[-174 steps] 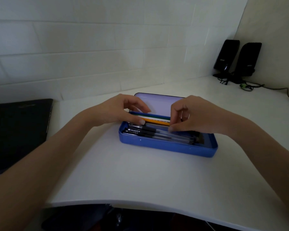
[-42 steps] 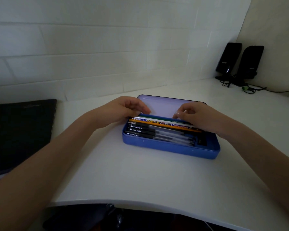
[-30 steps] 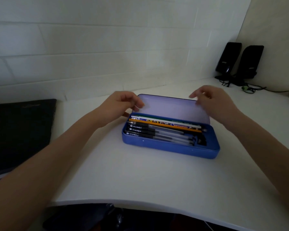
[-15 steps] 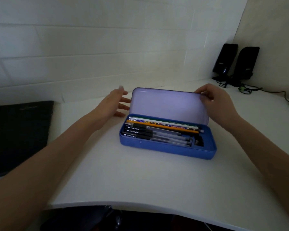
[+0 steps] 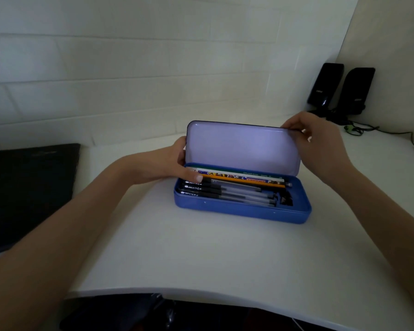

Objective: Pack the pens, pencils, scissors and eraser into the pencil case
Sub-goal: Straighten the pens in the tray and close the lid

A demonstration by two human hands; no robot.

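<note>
Head view. The blue pencil case (image 5: 242, 206) is sitting on the white table (image 5: 201, 254), its lid (image 5: 243, 148) standing nearly upright. The left hand (image 5: 163, 163) is cupping the lid's left edge, thumb lying over the near pen ends, probably steadying the contents. The right hand (image 5: 318, 142) is pinching the lid's upper right corner, apparently positioned to swing it shut. Black pens (image 5: 227, 191) are lying side by side toward the front wall; pencils (image 5: 239, 177) are lying behind them, near the hinge. Something dark is occupying the right end; scissors and eraser cannot be identified. A dark laptop (image 5: 29, 187) and two speakers (image 5: 339, 89) are standing well apart.
</note>
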